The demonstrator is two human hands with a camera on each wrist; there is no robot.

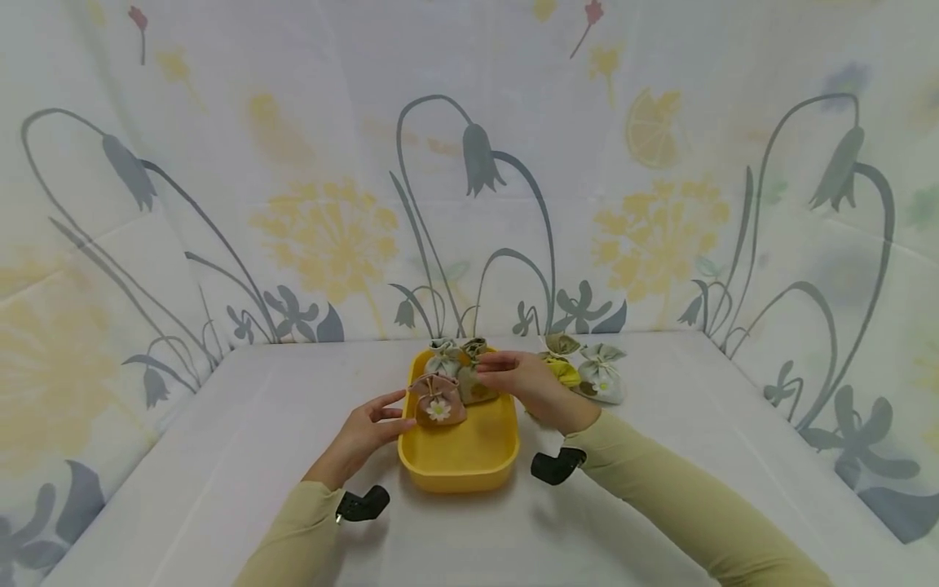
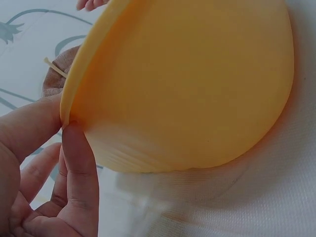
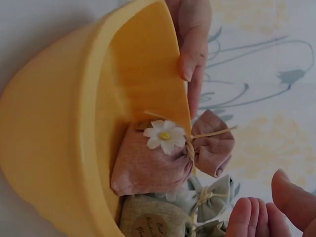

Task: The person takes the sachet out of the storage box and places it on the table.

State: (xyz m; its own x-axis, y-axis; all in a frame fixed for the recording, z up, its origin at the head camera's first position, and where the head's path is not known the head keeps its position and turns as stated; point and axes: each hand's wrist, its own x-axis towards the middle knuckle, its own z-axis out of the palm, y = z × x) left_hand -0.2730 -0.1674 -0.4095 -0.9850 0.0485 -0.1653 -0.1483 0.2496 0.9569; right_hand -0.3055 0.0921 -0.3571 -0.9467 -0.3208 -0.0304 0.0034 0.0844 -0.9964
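Note:
My left hand (image 1: 374,428) pinches the left rim of a yellow plastic tub (image 1: 458,481) between thumb and finger. Inside the tub, a pink drawstring pouch (image 3: 150,170) with a white fabric daisy leans against the left wall. Beside it lie an olive-brown pouch (image 3: 153,213) with a round printed label and a pale grey-green pouch (image 3: 217,195) towards the back. Over the tub's back right side hovers my right hand (image 1: 531,381), next to the olive-brown pouch. Its thumb and fingers stand apart in the right wrist view, with nothing visible between them.
Right of the tub, partly behind my right hand, are a bright yellow pouch (image 1: 565,372), an olive pouch (image 1: 562,344) and a pale pouch (image 1: 603,377) with a flower. A white cloth (image 1: 293,383) covers the table, and a flower-printed curtain (image 1: 469,236) hangs behind.

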